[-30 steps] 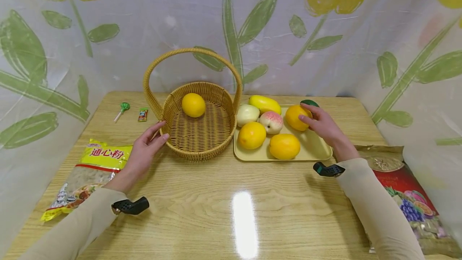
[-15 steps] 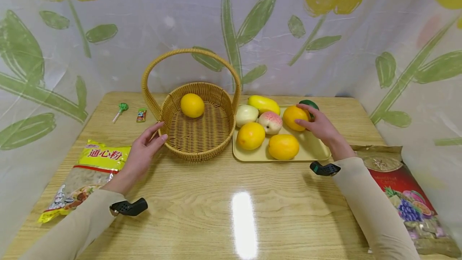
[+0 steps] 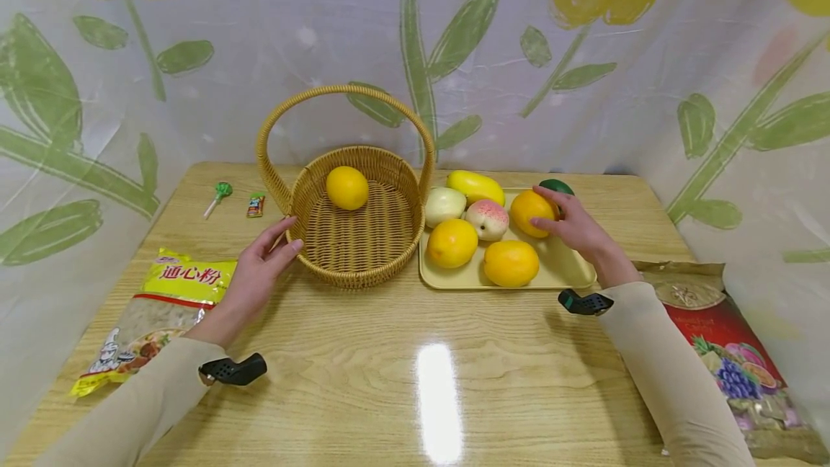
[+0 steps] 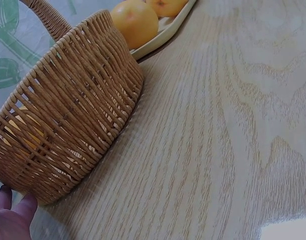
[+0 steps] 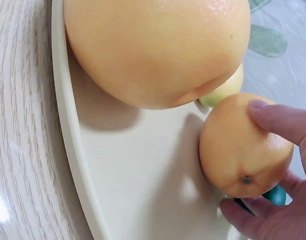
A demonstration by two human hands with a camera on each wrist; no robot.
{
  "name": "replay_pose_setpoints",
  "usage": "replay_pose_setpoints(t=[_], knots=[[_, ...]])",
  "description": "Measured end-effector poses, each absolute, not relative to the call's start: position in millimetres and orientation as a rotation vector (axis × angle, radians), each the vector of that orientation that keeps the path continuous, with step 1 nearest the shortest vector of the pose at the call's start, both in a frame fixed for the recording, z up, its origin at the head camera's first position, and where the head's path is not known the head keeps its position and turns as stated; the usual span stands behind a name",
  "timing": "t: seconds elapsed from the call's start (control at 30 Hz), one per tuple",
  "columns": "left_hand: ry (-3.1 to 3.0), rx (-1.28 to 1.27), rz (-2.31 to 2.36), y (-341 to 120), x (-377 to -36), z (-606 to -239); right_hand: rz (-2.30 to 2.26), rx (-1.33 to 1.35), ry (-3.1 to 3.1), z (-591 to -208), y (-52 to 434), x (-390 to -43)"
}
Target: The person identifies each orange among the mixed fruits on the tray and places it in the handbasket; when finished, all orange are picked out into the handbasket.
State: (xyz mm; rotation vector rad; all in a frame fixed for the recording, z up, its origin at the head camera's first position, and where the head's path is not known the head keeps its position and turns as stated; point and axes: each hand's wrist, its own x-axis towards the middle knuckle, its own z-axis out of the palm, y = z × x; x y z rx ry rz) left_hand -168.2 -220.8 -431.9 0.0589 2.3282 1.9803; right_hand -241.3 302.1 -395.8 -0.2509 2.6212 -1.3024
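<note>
In the head view my left hand [image 3: 262,265] touches the left rim of a round wicker basket [image 3: 363,279] with a tall handle; thumb and fingers lie against its side. The left wrist view shows these fingertips at the woven wall [image 4: 88,95]. A yellow-orange fruit [image 3: 346,188] lies inside the basket. My right hand [image 3: 577,225] grips an orange [image 3: 528,211] at the right part of a cream tray [image 3: 564,272]. In the right wrist view the thumb [image 5: 280,120] presses on the orange [image 5: 238,150], with fingers curled behind it.
On the tray are two oval orange-yellow fruits [image 3: 511,263], a peach [image 3: 488,220], a pale round fruit [image 3: 444,207] and a long yellow fruit [image 3: 476,187]. Pasta bag [image 3: 165,316], lollipop [image 3: 222,192] and small candy [image 3: 256,205] are left. A candy bag [image 3: 733,359] lies right.
My right hand has shifted slightly left and closed in on the orange, its thumb lower on the fruit. The orange has moved a little left; the left hand stays at the basket.
</note>
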Motion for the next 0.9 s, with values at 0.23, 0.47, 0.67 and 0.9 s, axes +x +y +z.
replay_pose_setpoints(t=[0.23,0.47,0.67,0.9], knots=[[2.313,0.065,1.996,-222,-169,-433,-1.32,-0.196,2.588,-402,304,-243],[2.325,0.073,1.985,-222,-169,-433,-1.324,-0.262,2.641,-396,299,-238],[2.326,0.075,1.983,-223,-168,-433,-1.439,-0.265,2.671,-382,292,-233],[2.336,0.075,1.976,-222,-168,-433,-1.656,-0.186,2.565,-365,281,-223]])
